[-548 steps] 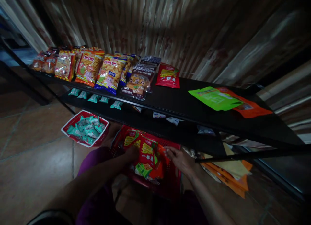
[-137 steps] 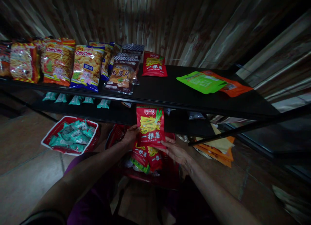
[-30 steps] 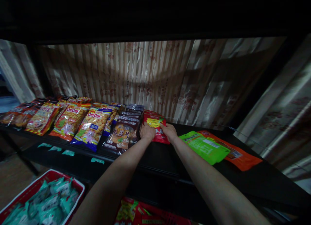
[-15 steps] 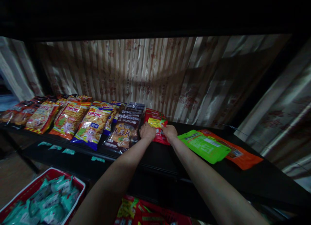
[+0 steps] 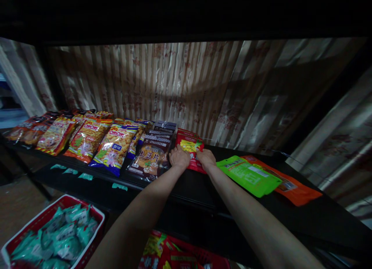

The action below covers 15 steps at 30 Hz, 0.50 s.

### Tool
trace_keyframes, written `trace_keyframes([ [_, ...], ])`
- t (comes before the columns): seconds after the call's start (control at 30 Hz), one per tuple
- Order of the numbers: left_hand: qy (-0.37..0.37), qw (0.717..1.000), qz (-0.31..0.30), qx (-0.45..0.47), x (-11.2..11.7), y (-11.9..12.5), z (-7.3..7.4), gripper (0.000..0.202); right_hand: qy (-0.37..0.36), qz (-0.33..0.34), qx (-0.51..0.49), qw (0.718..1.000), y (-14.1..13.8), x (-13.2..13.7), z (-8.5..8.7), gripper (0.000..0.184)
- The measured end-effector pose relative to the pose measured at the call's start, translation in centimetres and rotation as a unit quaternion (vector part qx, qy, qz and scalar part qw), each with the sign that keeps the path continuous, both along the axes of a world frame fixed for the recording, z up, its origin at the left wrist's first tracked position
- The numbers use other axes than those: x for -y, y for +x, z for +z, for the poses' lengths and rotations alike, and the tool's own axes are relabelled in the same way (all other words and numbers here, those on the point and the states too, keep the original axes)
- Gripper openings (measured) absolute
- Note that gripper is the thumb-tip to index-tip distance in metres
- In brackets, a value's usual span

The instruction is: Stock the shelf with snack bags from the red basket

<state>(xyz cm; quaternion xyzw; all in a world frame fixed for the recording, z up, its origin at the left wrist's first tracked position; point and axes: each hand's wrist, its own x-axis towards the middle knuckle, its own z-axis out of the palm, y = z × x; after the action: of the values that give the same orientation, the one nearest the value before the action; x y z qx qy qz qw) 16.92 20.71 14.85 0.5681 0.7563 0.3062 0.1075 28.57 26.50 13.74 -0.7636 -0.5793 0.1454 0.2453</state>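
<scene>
A red snack packet (image 5: 190, 145) lies on the black shelf (image 5: 186, 187), just right of a dark brown packet (image 5: 149, 160). Both my hands rest on the red packet's near end. My left hand (image 5: 179, 157) grips its left lower corner, fingers curled. My right hand (image 5: 206, 159) holds its right lower corner, fingers bent over it. Another red packet seems to lie beneath it, though the stack is hard to make out.
Left along the shelf lie blue (image 5: 114, 148), orange (image 5: 85, 140) and further snack packets. A green pouch (image 5: 249, 175) overlaps an orange pouch (image 5: 293, 187) on the right. Below, a red basket of teal packets (image 5: 55, 236) and a red basket of red packets (image 5: 174, 255). Striped wall behind.
Since a second ago my hands have stayed on the red packet and drawn slightly back toward me; the view has shifted a little right and down.
</scene>
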Motion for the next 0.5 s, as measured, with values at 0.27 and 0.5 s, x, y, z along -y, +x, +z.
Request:
trace_keyframes([
  [0.27,0.011,0.999,0.001,0.032,0.0,0.4,0.0,0.046,0.0,0.013,0.019,1.0,-0.2,0.8,1.0,0.041],
  [0.5,0.026,0.999,-0.016,0.041,-0.4,0.3,-0.7,0.057,0.018,0.009,0.028,0.999,-1.0,2.5,2.0,0.046],
])
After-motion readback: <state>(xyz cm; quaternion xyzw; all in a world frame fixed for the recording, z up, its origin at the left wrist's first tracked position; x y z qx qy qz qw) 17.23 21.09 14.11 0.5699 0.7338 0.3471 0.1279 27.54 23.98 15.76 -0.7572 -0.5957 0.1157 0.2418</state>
